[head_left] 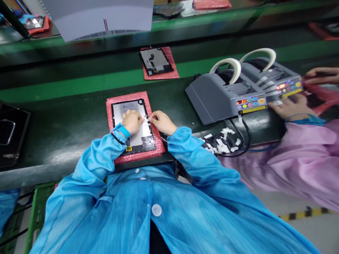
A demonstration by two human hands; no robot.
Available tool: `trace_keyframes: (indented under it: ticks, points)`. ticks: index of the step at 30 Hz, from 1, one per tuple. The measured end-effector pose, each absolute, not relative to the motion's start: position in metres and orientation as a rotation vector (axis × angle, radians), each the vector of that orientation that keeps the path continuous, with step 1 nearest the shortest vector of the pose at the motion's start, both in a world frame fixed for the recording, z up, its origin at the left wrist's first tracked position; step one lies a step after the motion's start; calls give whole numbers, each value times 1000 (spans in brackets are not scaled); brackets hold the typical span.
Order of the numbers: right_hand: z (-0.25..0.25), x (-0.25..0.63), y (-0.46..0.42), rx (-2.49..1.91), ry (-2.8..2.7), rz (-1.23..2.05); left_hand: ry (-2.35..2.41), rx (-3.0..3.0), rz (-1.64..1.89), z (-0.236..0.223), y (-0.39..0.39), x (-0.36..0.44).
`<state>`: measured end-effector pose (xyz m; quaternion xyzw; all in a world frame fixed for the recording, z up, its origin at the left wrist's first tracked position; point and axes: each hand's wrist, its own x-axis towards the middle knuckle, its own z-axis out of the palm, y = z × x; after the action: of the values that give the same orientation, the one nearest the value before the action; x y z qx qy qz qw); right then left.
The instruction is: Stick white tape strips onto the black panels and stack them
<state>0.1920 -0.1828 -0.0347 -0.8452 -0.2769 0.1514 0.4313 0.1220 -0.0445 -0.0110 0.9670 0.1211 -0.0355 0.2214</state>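
Note:
A tablet screen panel [136,139], back side up with a black border and a yellow label, lies on a pink bubble-wrap bag [118,157] in front of me. My left hand [131,122] rests over the panel, its fingers closed at the right side. Just beyond that edge, my right hand [163,122] makes a pinch. Between the fingertips of both hands is a small strip of white tape [146,120]. The fingers partly cover the strip.
Two grey tape dispensers [212,93] stand to the right, with white tape scraps [221,144] and black cables before them. A co-worker's hand [292,106] touches one dispenser. Another panel [160,61] lies on bubble wrap farther back. A black case [13,135] sits left.

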Motion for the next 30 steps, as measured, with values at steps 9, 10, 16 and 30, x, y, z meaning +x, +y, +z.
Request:
trace_keyframes:
  ticks: [9, 10, 16, 30]
  points:
    - [-37, 191, -181, -2203, -669, 414, 298, 2735, -100, -11, -51, 120]
    - [-38, 192, -183, -2217, -654, 410, 301, 2738, -91, -11, -50, 119]
    - [-45, 171, -195, -2233, -808, -32, 347, 2706, -52, -10, -49, 118]
    - [-11, 334, -133, -2405, -391, -103, 563, 2278, 423, -7, 49, 102]
